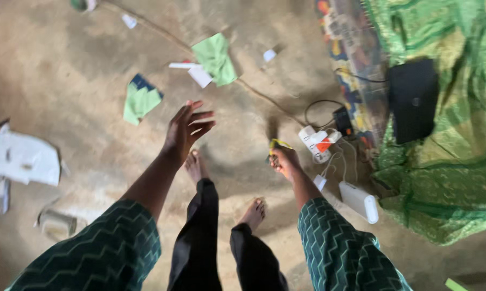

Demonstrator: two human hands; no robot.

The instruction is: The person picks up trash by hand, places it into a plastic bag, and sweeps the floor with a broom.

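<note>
I stand on a bare earthen floor and look down at my feet. My left hand [186,129] is stretched out in front of me, empty, with its fingers spread. My right hand [284,160] is closed around a small yellow object [278,144] that pokes out above the fist; I cannot tell what it is. Both arms wear dark green patterned sleeves. The nearest thing to the right hand is a white power strip [314,141] with plugs and cables on the floor.
Green cloth scraps [216,58] [140,101] and white paper pieces [23,157] lie scattered on the floor. A white power bank [359,201] and a black charger [342,120] sit by a green patterned cloth [448,178] at right, which bears a black flat device [413,99].
</note>
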